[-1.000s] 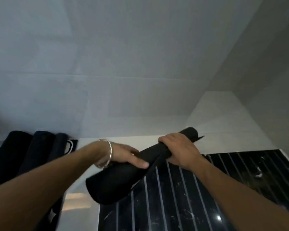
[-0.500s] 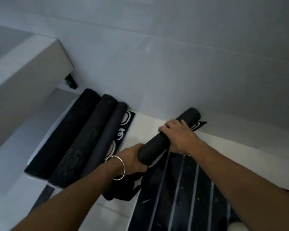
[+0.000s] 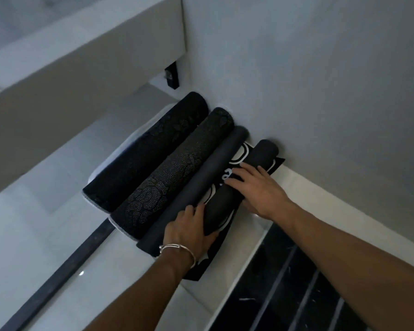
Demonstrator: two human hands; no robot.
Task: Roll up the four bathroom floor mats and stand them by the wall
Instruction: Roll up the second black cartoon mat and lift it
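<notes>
Four rolled mats; left hand grips rightmost mat (end); right hand flat atop.

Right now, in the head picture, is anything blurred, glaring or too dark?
Head view: dim, bluish light; the rightmost rolled mat shows almost no texture; a small glare spot on the white floor; the striped floor at lower right is smeared by blur.

The left grip covered the near end of the rightmost rolled mat. The right grip's thumb was hidden, its hold unclear. The flat mat beneath showed only unreadable white markings. Both forearms ran off-frame.
</notes>
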